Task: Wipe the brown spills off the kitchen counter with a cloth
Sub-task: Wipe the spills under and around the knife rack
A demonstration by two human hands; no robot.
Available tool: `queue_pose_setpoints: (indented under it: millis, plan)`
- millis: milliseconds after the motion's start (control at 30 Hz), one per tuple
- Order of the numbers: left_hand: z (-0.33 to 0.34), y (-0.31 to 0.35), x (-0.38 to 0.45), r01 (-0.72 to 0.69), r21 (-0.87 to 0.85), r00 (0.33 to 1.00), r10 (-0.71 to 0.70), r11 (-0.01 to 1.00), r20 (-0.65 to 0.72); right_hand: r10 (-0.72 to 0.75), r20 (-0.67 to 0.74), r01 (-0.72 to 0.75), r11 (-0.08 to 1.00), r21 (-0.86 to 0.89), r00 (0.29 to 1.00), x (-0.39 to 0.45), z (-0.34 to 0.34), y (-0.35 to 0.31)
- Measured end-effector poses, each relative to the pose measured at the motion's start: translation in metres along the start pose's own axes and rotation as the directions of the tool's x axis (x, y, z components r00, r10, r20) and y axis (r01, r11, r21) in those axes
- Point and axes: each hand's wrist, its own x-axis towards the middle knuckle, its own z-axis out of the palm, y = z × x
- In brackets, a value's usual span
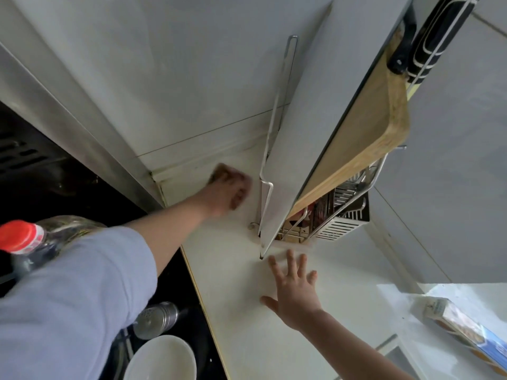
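My left hand (229, 192) reaches far across the white counter (236, 270) into its back corner, closed on a brownish cloth (220, 170) that shows blurred under and beyond the fingers. My right hand (293, 289) rests flat on the counter nearer to me, fingers spread, holding nothing, just in front of the metal rack (340, 215). No brown spill shows clearly on the bare counter; the patch under the cloth is hidden.
The rack holds a white board (315, 119), a wooden cutting board (375, 133) and black-handled knives (428, 42). A dark stove (82, 193) lies left, with a red-capped bottle (22, 237), a steel shaker (156, 319) and a white bowl (162, 357). A foil box (466, 327) lies right.
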Motion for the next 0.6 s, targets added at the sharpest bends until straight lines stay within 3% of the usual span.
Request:
queue_pose_setpoints:
  millis: [33, 100, 133, 233, 367, 433, 467, 533, 567, 600]
  plan:
    - [-0.008, -0.011, -0.002, 0.064, 0.036, 0.996, -0.062, 0.997, -0.065, 0.001, 0.003, -0.001, 1.000, 0.002, 1.000, 0.000, 0.001, -0.001]
    - [-0.011, -0.038, -0.009, 0.271, 0.025, 0.961, -0.268, 0.962, -0.065, 0.002, -0.002, -0.002, 1.000, 0.005, 1.000, 0.001, 0.000, 0.000]
    - [-0.010, -0.038, -0.015, 0.293, 0.039, 0.955, -0.290, 0.955, -0.065, -0.001, -0.001, 0.001, 1.000, -0.002, 1.000, 0.001, -0.001, 0.001]
    - [-0.004, -0.002, -0.031, 0.382, 0.062, 0.919, -0.386, 0.922, 0.084, 0.002, 0.018, -0.002, 1.000, -0.009, 1.000, 0.000, -0.002, 0.000]
    - [-0.005, 0.031, -0.077, 0.356, -0.002, 0.924, -0.351, 0.935, 0.152, 0.004, 0.019, -0.004, 1.000, -0.026, 1.000, -0.002, -0.004, -0.002]
    - [-0.002, 0.063, -0.098, 0.290, -0.218, 0.947, -0.247, 0.932, 0.205, -0.002, 0.020, 0.003, 0.999, -0.032, 1.000, -0.002, -0.004, -0.002]
    - [-0.002, 0.074, -0.104, 0.326, -0.391, 0.939, -0.245, 0.861, 0.242, -0.006, 0.021, 0.006, 0.999, -0.034, 1.000, -0.002, -0.003, -0.002]
    - [-0.010, 0.064, -0.094, 0.512, -0.600, 0.852, -0.450, 0.615, 0.266, -0.011, 0.015, 0.011, 0.999, -0.036, 1.000, -0.002, -0.001, -0.002]
    - [-0.012, 0.047, -0.083, 0.590, -0.581, 0.787, -0.561, 0.561, 0.257, -0.012, 0.011, 0.013, 0.999, -0.040, 1.000, -0.002, 0.000, -0.001]
    - [-0.014, 0.027, -0.077, 0.632, -0.460, 0.751, -0.639, 0.624, 0.166, -0.014, 0.009, 0.014, 0.999, -0.042, 1.000, -0.001, 0.001, 0.000]
